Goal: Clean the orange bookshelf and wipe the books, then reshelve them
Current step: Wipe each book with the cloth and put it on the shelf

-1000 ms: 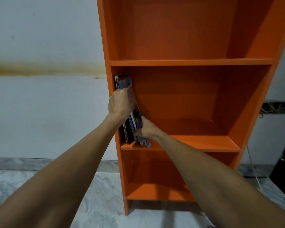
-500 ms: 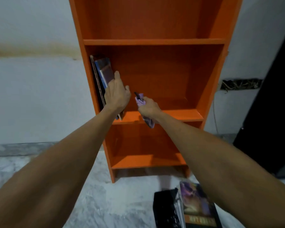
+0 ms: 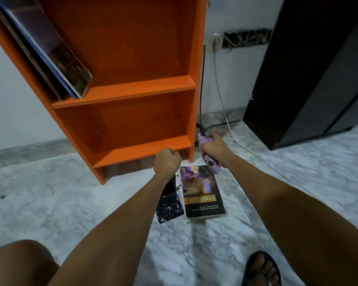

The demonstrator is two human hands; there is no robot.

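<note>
Foremost, orange bookshelf (image 3: 132, 85): upright against white wall, three shelf boards in view.
Shelved books (image 3: 50, 48): a few thin volumes on the uppermost visible board, leaning against the left side panel, dark glossy cover outermost.
"CYBER LAW" book (image 3: 202, 193): flat on the marble floor (image 3: 60, 203) just before the bookshelf's foot, cover up.
Black speckled book (image 3: 170, 207): just beside it on the left, partly hidden by the left forearm.
Left hand (image 3: 166, 159): above the far edge of the floor books, near the bottom board's front edge, fingers curled under, nothing visible in them.
Right hand (image 3: 214, 148): beside the bookshelf's lower right corner, fist clenched round purple cloth (image 3: 212, 165), cloth ends out above and below the fist.
Black cabinet (image 3: 308, 69): at right, against the wall.
Cables (image 3: 221, 96): down the wall between bookshelf and cabinet.
Sandalled foot (image 3: 260, 269): bottom right, on the floor.
</note>
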